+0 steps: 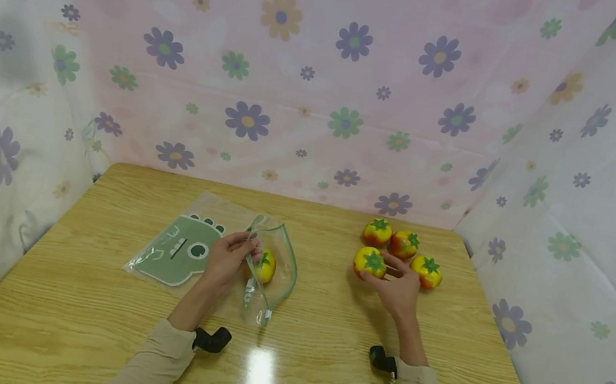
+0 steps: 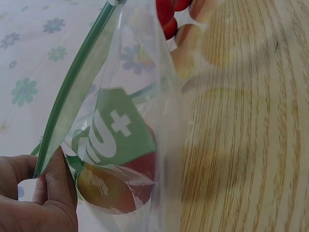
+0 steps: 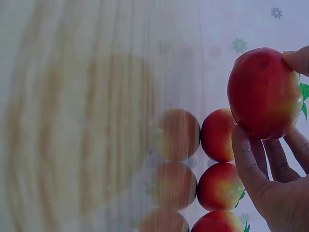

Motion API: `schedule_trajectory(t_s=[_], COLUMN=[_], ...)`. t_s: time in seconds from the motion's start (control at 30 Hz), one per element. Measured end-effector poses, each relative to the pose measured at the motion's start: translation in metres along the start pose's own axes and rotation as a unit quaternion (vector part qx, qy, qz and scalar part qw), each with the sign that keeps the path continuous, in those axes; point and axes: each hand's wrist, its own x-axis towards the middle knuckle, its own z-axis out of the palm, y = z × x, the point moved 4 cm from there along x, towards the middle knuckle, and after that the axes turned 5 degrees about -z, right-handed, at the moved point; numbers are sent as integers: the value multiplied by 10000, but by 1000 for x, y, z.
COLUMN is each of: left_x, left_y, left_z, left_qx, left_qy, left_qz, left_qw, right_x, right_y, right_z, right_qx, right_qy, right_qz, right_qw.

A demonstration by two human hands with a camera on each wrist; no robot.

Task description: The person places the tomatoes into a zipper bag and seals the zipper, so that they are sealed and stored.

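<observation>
My left hand (image 1: 227,261) pinches the green zip edge of a clear plastic zip bag (image 1: 188,252) printed with a green cartoon monster. The bag's mouth stands apart to the right of that hand. Inside it sits one yellow-and-red toy tomato (image 1: 267,268), seen through the plastic in the left wrist view below a green printed patch (image 2: 118,126). My right hand (image 1: 402,292) holds another toy tomato (image 1: 369,261) between thumb and fingers. In the right wrist view this held tomato (image 3: 263,94) is raised off the tabletop, its red underside facing the camera.
Three more toy tomatoes, one at the back (image 1: 376,233), one beside it (image 1: 403,245) and one nearer (image 1: 427,273), lie around the right hand. The wooden table (image 1: 312,325) is glossy and reflects them. Flowered cloth (image 1: 316,54) surrounds its back and sides.
</observation>
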Motion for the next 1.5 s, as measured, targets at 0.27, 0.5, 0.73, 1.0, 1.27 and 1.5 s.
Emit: schedule_trajectory(t_s=[0.27,0.5,0.73,1.0,1.27,1.5], left_x=[0,-1,-1,-2,-2,0], left_y=[0,1,1,0,1,-2], left_z=[0,0,1,1,2,1], left_qx=[-68,-67,-161,-378,-269,-204], left_qy=[6,1,6,-74,-113,-236], left_qz=[4,-25,-37,96,43,46], left_qw=[10000,10000,9999,9992,9996,9995], right_x=[-2,-4,-9,-15,-25,-24], right_y=[-5,-8,-19,-21,-53,-36], right_z=[7,14,23,38,44,57], right_qx=[-18,117,247,648,699,881], right_qy=[-187,-351,-478,-929,-1343,-1518], right_qz=[-96,-209,-239,151,281,14], right_qw=[9998,9991,9983,9934,9881,9845])
